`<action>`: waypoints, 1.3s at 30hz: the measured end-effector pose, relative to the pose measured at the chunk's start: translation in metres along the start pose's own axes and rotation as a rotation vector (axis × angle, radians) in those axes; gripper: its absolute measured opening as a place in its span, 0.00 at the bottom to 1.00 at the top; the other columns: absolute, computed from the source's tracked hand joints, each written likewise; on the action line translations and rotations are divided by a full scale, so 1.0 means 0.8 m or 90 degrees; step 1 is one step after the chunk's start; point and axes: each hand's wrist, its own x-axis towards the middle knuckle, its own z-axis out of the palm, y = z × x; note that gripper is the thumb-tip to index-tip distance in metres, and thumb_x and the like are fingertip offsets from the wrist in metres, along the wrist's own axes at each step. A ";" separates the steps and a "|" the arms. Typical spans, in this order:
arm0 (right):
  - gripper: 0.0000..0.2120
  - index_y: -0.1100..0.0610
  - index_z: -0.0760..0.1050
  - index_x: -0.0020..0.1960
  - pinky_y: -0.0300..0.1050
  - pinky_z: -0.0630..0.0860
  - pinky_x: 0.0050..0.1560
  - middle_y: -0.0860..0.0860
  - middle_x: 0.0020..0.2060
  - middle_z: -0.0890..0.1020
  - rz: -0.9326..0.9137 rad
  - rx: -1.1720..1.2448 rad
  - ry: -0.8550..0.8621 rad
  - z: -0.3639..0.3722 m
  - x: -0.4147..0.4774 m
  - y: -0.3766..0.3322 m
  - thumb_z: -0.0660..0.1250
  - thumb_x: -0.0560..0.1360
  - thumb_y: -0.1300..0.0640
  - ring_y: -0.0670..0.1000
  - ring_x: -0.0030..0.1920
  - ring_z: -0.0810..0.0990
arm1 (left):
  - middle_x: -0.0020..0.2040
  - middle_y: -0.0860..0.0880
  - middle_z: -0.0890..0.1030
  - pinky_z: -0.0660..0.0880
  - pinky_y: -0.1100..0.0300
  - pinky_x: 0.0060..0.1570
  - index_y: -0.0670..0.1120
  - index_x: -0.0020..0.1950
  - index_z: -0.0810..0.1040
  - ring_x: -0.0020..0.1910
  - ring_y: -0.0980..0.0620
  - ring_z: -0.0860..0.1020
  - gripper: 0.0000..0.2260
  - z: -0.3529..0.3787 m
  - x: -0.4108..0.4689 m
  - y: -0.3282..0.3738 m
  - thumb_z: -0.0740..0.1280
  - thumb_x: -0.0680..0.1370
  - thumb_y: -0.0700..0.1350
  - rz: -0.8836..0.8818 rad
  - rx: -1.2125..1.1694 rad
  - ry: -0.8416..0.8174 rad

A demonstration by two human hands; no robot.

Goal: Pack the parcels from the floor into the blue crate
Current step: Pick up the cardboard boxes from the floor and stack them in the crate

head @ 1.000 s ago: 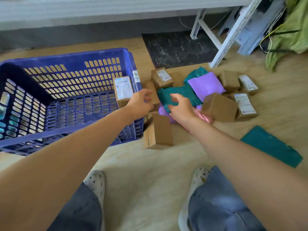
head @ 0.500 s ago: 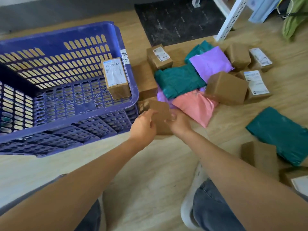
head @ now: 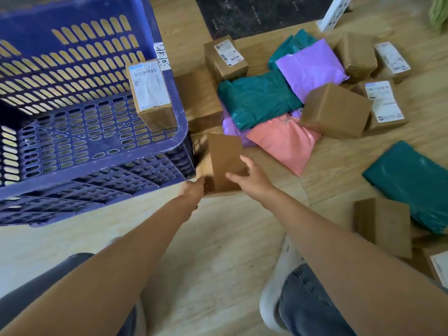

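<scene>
Brown plain cardboard box [head: 225, 158], only reached for a moment ago at frame centre, is now tipping up as we are clamping it between our left hand [head: 194, 190] and right hand [head: 253, 179], ready for the blue slotted plastic crate [head: 180, 132] just left.

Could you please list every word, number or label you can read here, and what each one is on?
No text can be read outright.
White sticker on the blue crate rim: handwritten marks, illegible.
Shipping label on the box inside the crate: barcode, print blurred.
Labels on floor boxes: too small and blurred.
</scene>
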 end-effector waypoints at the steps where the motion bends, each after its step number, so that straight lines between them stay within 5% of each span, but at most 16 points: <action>1: 0.37 0.52 0.59 0.75 0.41 0.66 0.65 0.51 0.71 0.68 -0.001 0.003 -0.005 0.001 -0.001 -0.001 0.72 0.71 0.49 0.50 0.69 0.68 | 0.59 0.44 0.76 0.74 0.52 0.56 0.43 0.64 0.73 0.57 0.44 0.74 0.20 -0.002 0.004 -0.002 0.60 0.79 0.55 -0.007 -0.012 -0.014; 8: 0.46 0.48 0.57 0.75 0.44 0.69 0.65 0.47 0.70 0.69 0.046 0.066 -0.033 -0.002 0.001 -0.009 0.77 0.64 0.43 0.48 0.68 0.69 | 0.57 0.48 0.80 0.72 0.50 0.62 0.46 0.65 0.71 0.56 0.49 0.78 0.19 -0.004 -0.003 0.001 0.69 0.76 0.45 0.055 -0.078 -0.181; 15: 0.34 0.53 0.62 0.73 0.38 0.71 0.48 0.49 0.62 0.76 0.052 0.090 0.008 -0.003 0.008 0.002 0.72 0.72 0.53 0.46 0.53 0.75 | 0.53 0.49 0.80 0.74 0.51 0.57 0.51 0.68 0.69 0.50 0.49 0.78 0.21 0.011 -0.002 0.007 0.68 0.76 0.45 0.045 -0.075 -0.191; 18: 0.35 0.50 0.61 0.73 0.45 0.74 0.52 0.49 0.63 0.75 0.079 0.106 0.009 0.000 0.012 0.006 0.73 0.71 0.51 0.49 0.58 0.76 | 0.59 0.52 0.77 0.74 0.52 0.52 0.58 0.71 0.61 0.57 0.49 0.76 0.25 0.020 -0.010 0.011 0.66 0.77 0.47 0.070 -0.035 -0.159; 23: 0.40 0.50 0.59 0.73 0.52 0.73 0.62 0.48 0.65 0.74 0.095 0.131 0.026 -0.015 0.005 -0.001 0.74 0.67 0.46 0.51 0.63 0.74 | 0.57 0.52 0.76 0.71 0.62 0.40 0.59 0.75 0.53 0.52 0.52 0.75 0.31 0.027 -0.034 0.021 0.64 0.77 0.45 0.141 0.013 -0.171; 29: 0.29 0.49 0.65 0.66 0.45 0.72 0.46 0.43 0.53 0.76 0.067 0.125 0.046 -0.067 -0.033 -0.031 0.73 0.70 0.49 0.47 0.53 0.75 | 0.61 0.51 0.75 0.68 0.60 0.51 0.59 0.76 0.51 0.53 0.54 0.73 0.33 0.028 -0.078 0.047 0.65 0.77 0.43 0.204 0.021 -0.221; 32: 0.30 0.48 0.64 0.63 0.48 0.73 0.48 0.38 0.51 0.74 0.052 0.096 0.084 -0.092 -0.053 -0.051 0.75 0.68 0.46 0.42 0.52 0.74 | 0.63 0.51 0.75 0.68 0.60 0.51 0.58 0.76 0.53 0.52 0.55 0.73 0.33 0.027 -0.107 0.066 0.65 0.77 0.40 0.235 0.013 -0.228; 34: 0.36 0.43 0.65 0.60 0.49 0.76 0.53 0.35 0.48 0.71 0.033 0.060 0.143 -0.104 -0.073 -0.071 0.78 0.59 0.37 0.39 0.51 0.72 | 0.66 0.50 0.73 0.70 0.58 0.54 0.59 0.76 0.54 0.56 0.51 0.73 0.35 0.025 -0.126 0.078 0.63 0.74 0.36 0.252 0.018 -0.222; 36: 0.49 0.41 0.66 0.62 0.51 0.79 0.53 0.38 0.54 0.75 0.016 0.053 0.186 -0.117 -0.083 -0.082 0.77 0.44 0.29 0.45 0.58 0.76 | 0.64 0.50 0.72 0.71 0.56 0.56 0.60 0.76 0.56 0.57 0.49 0.73 0.37 0.022 -0.144 0.087 0.60 0.72 0.32 0.271 0.013 -0.215; 39: 0.50 0.46 0.65 0.67 0.51 0.78 0.54 0.43 0.58 0.77 -0.007 0.087 0.159 -0.129 -0.116 -0.108 0.78 0.50 0.35 0.49 0.57 0.78 | 0.52 0.55 0.74 0.70 0.59 0.49 0.61 0.75 0.58 0.48 0.51 0.70 0.36 0.009 -0.175 0.098 0.55 0.74 0.30 0.320 -0.003 -0.200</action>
